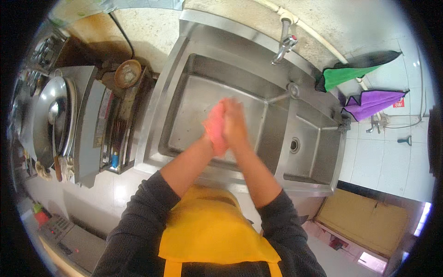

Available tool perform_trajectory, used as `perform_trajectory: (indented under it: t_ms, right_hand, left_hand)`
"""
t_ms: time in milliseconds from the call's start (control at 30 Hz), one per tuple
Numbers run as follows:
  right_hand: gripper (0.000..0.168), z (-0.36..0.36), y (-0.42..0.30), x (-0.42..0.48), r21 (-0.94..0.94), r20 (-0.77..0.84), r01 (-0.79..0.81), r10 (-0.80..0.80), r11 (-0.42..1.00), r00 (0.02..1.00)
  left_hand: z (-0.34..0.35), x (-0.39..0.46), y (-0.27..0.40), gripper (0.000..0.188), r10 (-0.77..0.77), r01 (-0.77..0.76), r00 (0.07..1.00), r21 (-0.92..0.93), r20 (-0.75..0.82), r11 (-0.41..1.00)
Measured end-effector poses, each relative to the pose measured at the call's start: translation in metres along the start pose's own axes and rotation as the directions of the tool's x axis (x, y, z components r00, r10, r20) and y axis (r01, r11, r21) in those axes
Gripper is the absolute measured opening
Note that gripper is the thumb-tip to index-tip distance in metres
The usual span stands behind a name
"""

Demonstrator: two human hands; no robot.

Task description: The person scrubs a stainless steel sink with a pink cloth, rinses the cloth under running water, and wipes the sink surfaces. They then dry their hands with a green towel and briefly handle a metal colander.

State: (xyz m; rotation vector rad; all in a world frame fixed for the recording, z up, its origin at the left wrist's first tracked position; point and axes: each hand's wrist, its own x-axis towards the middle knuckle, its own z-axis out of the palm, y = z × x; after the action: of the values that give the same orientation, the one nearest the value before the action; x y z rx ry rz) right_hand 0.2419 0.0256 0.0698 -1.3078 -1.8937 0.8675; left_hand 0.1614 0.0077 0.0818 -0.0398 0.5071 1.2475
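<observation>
Over the large left basin of a stainless steel sink [193, 114], my two hands are pressed together around a wrinkled pink cloth [218, 128]. My left hand [207, 137] is mostly covered by the cloth, and its fingers are hidden. My right hand [235, 124] lies flat against the cloth's right side, its fingers pointing away from me and blurred. Above the sink, a metal tap [285, 48] with a red mark hangs from a wall pipe. The smaller right basin [304, 152] has a round drain [294, 145].
A green cloth [346, 77] and a purple cloth [377, 104] hang on the wall pipe at right. At left stand a wok [43, 121] with a ladle [54, 138] and a brown bowl [127, 73]. A second tap [373, 125] is on the tiled wall.
</observation>
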Motion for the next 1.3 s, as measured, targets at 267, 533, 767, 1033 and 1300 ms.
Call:
perform_trajectory:
  t_ms: [267,533,767,1033,1300]
  right_hand:
    - [0.054,-0.005,0.009,0.020,0.333,-0.178,-0.105,0.172,0.937,0.969]
    - [0.057,-0.002,-0.035,-0.003,0.233,-0.118,-0.073,0.103,0.970,0.988]
    - [0.060,0.013,-0.011,-0.023,-0.092,-0.268,0.137,-0.157,0.986,0.950]
    - [0.033,-0.029,-0.005,0.012,0.640,-0.015,-0.458,0.606,0.617,0.795]
    - [0.041,-0.015,-0.022,0.010,0.210,-0.373,-0.214,0.280,0.954,0.884]
  left_hand:
    - [0.021,-0.002,-0.007,0.052,-0.023,0.018,0.999,0.148,0.029,0.989]
    - [0.005,-0.002,0.002,0.047,0.079,-0.086,0.996,0.222,0.041,0.971]
    - [0.005,0.017,0.013,0.038,0.072,-0.067,0.994,0.070,-0.079,0.995]
    - [0.009,-0.010,-0.016,0.048,0.043,-0.013,0.994,0.288,-0.096,0.958]
    - [0.008,-0.007,-0.015,0.058,0.034,-0.087,0.993,0.498,0.114,0.863]
